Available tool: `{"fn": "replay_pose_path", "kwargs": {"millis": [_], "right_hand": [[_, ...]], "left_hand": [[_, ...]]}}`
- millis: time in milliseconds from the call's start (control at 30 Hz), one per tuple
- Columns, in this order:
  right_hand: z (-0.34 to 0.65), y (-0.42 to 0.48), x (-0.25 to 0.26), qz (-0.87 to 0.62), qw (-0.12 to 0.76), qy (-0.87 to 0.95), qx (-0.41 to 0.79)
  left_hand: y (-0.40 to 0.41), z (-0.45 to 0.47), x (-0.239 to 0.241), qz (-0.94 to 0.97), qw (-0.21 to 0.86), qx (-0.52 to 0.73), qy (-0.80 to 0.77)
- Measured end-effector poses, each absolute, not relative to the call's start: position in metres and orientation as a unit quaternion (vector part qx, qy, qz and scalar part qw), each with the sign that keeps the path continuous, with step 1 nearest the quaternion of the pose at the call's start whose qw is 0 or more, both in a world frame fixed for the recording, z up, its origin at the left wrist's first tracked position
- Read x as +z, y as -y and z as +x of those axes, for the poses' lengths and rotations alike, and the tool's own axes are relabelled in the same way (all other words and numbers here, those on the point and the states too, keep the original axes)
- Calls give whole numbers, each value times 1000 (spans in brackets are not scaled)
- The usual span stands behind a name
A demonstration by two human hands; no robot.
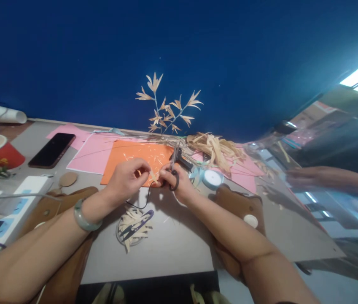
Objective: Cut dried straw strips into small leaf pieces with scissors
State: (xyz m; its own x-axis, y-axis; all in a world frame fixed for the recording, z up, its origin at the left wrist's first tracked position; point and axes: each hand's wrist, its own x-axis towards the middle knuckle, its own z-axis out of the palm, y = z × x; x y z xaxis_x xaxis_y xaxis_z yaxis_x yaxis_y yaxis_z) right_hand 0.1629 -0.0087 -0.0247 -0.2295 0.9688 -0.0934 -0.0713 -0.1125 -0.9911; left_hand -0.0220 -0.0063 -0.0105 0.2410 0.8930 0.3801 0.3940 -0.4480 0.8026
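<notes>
My left hand, with a pale bangle on its wrist, is closed in a pinch on a small strip of dried husk. Close beside it, my right hand is closed around scissors with dark handles, their blades pointing up and away. Its fingertips also meet the husk strip. Beneath both hands lies an orange sheet scattered with pale trimmings. A glass dish of husk strips sits nearer to me, with purple-handled thread snips lying across it.
Husk flowers on a branch stand against the blue wall. A black glue gun, a husk pile and a ribbon roll lie right of centre. Leftward are a phone, red cup and power strip. Another person's blurred arm reaches in.
</notes>
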Motion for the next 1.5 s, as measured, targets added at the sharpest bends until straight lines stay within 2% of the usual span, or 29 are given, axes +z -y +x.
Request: {"fn": "replay_pose_path", "kwargs": {"millis": [100, 433, 1000, 1133, 1233, 1300, 1400, 1500], "right_hand": [[162, 7, -27, -433, 426, 479, 634], [157, 14, -30, -409, 429, 461, 660], [150, 19, -23, -401, 480, 432, 650], [151, 18, -21, -397, 481, 416, 662], [152, 18, -23, -385, 472, 420, 672], [153, 18, -25, -379, 472, 430, 670], [155, 18, -25, -383, 492, 446, 642], [157, 17, -23, -396, 515, 475, 593]], "left_hand": [[11, -24, -11, 805, 209, 384, -401], [14, -24, -15, 859, 95, 333, -377], [14, -28, -20, 874, -100, 330, -342], [16, -28, -18, 885, -118, 319, -317], [17, -27, -18, 889, -75, 321, -317], [17, -25, -19, 873, 7, 342, -347], [10, -22, -18, 771, 202, 405, -448], [3, -19, -15, 593, 473, 411, -505]]}}
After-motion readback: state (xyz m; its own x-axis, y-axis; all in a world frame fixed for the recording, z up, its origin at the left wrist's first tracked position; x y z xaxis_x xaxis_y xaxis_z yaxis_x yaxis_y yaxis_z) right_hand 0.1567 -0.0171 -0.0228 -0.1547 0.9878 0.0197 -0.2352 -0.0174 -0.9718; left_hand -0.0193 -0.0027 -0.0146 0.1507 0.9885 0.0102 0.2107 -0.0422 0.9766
